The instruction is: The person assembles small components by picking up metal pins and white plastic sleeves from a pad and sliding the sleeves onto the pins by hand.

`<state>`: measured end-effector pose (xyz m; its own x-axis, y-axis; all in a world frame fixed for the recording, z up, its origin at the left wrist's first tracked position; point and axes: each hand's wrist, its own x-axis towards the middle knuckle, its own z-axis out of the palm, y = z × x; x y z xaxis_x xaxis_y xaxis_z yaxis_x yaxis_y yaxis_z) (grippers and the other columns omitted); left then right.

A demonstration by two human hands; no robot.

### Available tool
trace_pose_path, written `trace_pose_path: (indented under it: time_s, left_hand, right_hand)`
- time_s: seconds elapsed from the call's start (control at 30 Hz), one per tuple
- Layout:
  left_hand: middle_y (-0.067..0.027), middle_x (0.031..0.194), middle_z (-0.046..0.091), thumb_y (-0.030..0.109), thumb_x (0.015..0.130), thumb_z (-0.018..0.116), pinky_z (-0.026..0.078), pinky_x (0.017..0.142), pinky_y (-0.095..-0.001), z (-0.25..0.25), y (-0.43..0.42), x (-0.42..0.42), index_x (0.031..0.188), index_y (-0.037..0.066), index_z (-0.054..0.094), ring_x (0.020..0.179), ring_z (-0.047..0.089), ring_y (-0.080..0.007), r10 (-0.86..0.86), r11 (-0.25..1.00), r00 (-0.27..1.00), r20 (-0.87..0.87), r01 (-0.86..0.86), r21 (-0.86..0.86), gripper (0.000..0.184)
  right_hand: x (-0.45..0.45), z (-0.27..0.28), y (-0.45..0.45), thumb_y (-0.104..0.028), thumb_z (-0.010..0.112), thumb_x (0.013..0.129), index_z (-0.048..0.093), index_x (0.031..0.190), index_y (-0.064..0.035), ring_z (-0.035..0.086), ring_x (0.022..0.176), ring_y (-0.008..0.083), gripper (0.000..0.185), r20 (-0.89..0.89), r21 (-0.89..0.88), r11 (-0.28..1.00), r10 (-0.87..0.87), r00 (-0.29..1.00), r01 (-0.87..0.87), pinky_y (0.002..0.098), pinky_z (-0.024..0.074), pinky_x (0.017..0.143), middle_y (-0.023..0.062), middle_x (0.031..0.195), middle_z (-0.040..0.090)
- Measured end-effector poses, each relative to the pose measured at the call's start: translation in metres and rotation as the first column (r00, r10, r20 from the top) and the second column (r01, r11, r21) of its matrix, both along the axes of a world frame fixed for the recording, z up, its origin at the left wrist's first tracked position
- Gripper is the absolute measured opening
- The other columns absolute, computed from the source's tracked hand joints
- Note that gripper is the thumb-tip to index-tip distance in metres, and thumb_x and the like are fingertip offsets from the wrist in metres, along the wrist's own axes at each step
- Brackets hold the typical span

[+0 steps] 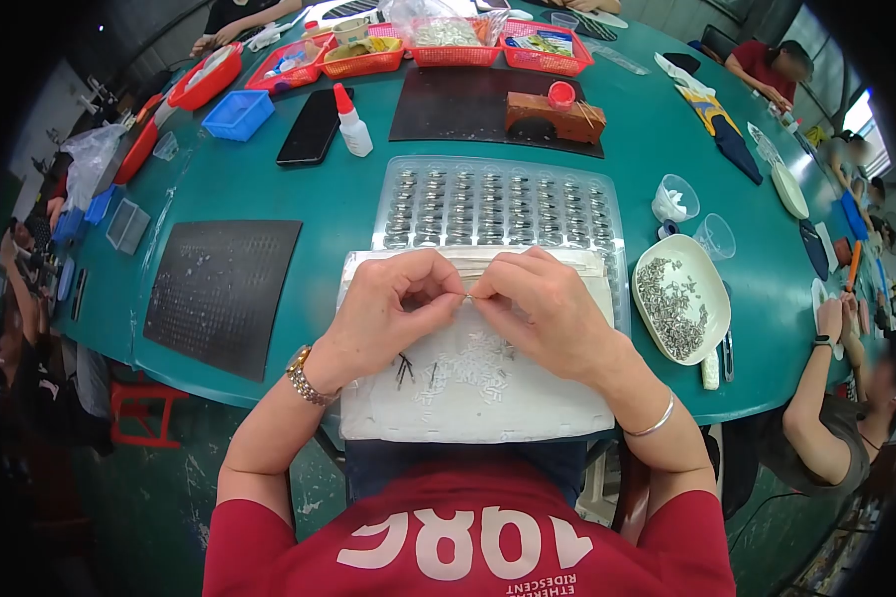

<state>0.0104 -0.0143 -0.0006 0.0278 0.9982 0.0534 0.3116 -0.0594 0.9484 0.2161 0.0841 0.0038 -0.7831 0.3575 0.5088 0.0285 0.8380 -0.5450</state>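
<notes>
My left hand (398, 305) and my right hand (540, 308) meet fingertip to fingertip over a white cloth-covered pad (558, 408). Both are closed in a pinch on something tiny, too small to make out. Below them on the pad lies a scatter of small clear-white pieces (465, 373). Several thin dark pins (405, 369) rest left of that scatter. Just beyond my hands, a clear plastic tray (503, 204) holds rows of small metallic parts. A cream dish (681, 298) of small silvery pieces stands to the right of my right hand.
A black mat (224, 289) lies at left. Farther back are a phone (309, 127), a red-capped bottle (353, 121), a blue basket (238, 114), a brown block (558, 119) and red baskets (456, 55). Clear cups (675, 199) stand at right. Other people sit around the green table (348, 199).
</notes>
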Motion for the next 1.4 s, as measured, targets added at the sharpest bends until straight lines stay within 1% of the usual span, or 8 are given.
trace_pose_path:
  time_s: [0.23,0.6,0.87,1.0,1.07,1.17,1.3,1.4]
  left_hand:
    - [-0.0008,0.094,0.067,-0.001,0.095,0.067,0.054,0.077,-0.0219,-0.002,0.001,0.000,0.101,-0.001,0.064,0.085,0.066,-0.0062,0.020,1.000,0.999,0.048,-0.019,-0.018,0.007]
    - [-0.0010,0.094,0.067,-0.003,0.094,0.067,0.055,0.077,-0.0219,0.002,0.001,0.007,0.102,-0.001,0.063,0.087,0.069,-0.0074,0.020,1.000,0.987,0.157,-0.023,0.015,0.009]
    - [0.0002,0.084,0.065,0.001,0.090,0.070,0.050,0.066,-0.0206,0.001,-0.001,0.006,0.096,0.001,0.066,0.073,0.060,-0.0041,0.027,0.998,1.000,-0.007,-0.027,0.051,0.007]
    - [0.0036,0.084,0.063,0.000,0.091,0.071,0.047,0.064,-0.0174,0.001,-0.001,0.005,0.097,0.002,0.065,0.073,0.058,-0.0005,0.009,0.997,0.995,-0.103,0.000,0.081,0.009]
    - [0.0032,0.084,0.064,0.001,0.091,0.071,0.047,0.064,-0.0175,0.001,-0.001,0.005,0.096,0.002,0.065,0.073,0.058,-0.0005,0.016,0.998,0.995,-0.095,-0.010,0.066,0.009]
    - [0.0030,0.084,0.065,0.001,0.091,0.071,0.048,0.064,-0.0178,0.000,-0.001,0.005,0.097,0.002,0.064,0.073,0.058,-0.0007,0.020,0.998,0.998,-0.061,-0.016,0.061,0.009]
    - [0.0014,0.078,0.064,0.003,0.091,0.069,0.047,0.060,-0.0218,-0.001,-0.001,0.008,0.096,0.002,0.064,0.070,0.058,-0.0031,0.042,0.996,0.999,-0.018,-0.040,0.080,0.007]
    - [0.0012,0.081,0.064,0.003,0.092,0.068,0.048,0.063,-0.0217,0.000,-0.002,0.006,0.102,0.002,0.063,0.071,0.058,-0.0032,0.025,0.997,0.997,-0.078,-0.020,0.072,0.011]
  right_hand:
    - [-0.001,0.000,-0.001,-0.005,0.069,0.086,0.059,0.092,-0.0069,0.063,0.075,0.0284,0.012,0.005,-0.031,0.999,-0.029,1.000,0.030,0.0404,0.0453,0.074,0.0076,0.082,0.064]
    - [0.005,0.004,0.001,-0.010,0.071,0.087,0.062,0.092,-0.0098,0.065,0.073,0.0243,0.010,0.029,0.099,0.993,-0.073,0.997,0.070,0.0381,0.0449,0.073,0.0048,0.078,0.066]
    - [0.007,0.016,-0.001,-0.012,0.071,0.088,0.064,0.086,-0.0105,0.065,0.076,0.0231,0.008,0.039,0.076,0.995,-0.069,0.997,0.066,0.0382,0.0444,0.077,0.0029,0.079,0.066]
    - [0.006,0.006,0.001,-0.014,0.072,0.088,0.064,0.087,-0.0104,0.065,0.076,0.0227,0.009,0.049,0.149,0.987,-0.066,0.997,0.058,0.0384,0.0444,0.077,0.0029,0.081,0.066]
    - [0.006,0.006,0.003,-0.014,0.072,0.089,0.064,0.088,-0.0103,0.065,0.076,0.0225,0.009,0.066,0.169,0.983,-0.088,0.994,0.075,0.0386,0.0443,0.077,0.0031,0.082,0.067]
    - [0.006,0.011,0.001,-0.014,0.072,0.089,0.064,0.089,-0.0103,0.065,0.077,0.0225,0.009,0.091,0.072,0.995,-0.081,0.992,0.075,0.0386,0.0442,0.076,0.0030,0.082,0.067]
    - [0.004,0.008,-0.001,-0.012,0.071,0.089,0.063,0.090,-0.0103,0.065,0.078,0.0231,0.009,0.082,0.116,0.991,-0.083,0.993,0.073,0.0383,0.0441,0.078,0.0032,0.083,0.067]
    - [0.008,0.014,0.002,-0.011,0.071,0.088,0.063,0.090,-0.0098,0.065,0.079,0.0240,0.008,0.107,0.115,0.989,-0.103,0.989,0.091,0.0382,0.0441,0.079,0.0035,0.083,0.067]
